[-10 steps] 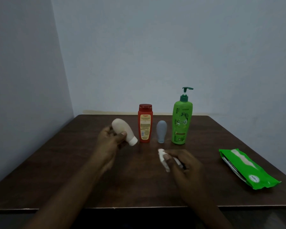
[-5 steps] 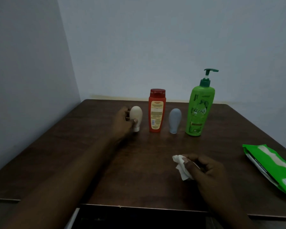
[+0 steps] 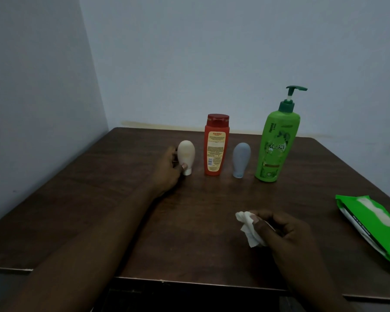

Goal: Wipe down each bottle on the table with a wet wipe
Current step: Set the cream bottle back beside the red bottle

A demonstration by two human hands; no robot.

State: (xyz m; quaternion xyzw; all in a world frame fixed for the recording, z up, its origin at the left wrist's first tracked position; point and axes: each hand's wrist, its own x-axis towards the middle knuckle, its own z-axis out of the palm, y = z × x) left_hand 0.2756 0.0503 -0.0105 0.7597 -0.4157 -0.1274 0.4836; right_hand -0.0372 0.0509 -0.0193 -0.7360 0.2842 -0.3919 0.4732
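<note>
The fingers (image 3: pixel 260 224) of the right hand (image 3: pixel 286 235) are curled and pinch a crumpled white wet wipe (image 3: pixel 249 230). Soft and creased, it sticks out to the left of the hand, low over the worktop (image 3: pixel 99 199). The left hand (image 3: pixel 169 170) grips the cream squeeze bottle (image 3: pixel 186 154): its thumb lies on the narrow neck just above the white cap, and the other fingers reach behind the bottle's left side. This bottle is smooth, matte and egg-shaped, and stands upright on its cap at the left end of a row. Just to its right stands a red shampoo bottle (image 3: pixel 216 147) of glossy plastic, with a darker red cap and a pale printed label. Next comes a grey-blue squeeze bottle (image 3: pixel 241 158) of the same rounded shape, cap down, then a tall bright green pump bottle (image 3: pixel 277 145) with a dark green pump head. A green wet-wipe pack (image 3: pixel 374 224) of shiny film lies flat near the right edge. The worktop is dark brown with a wood grain.
</note>
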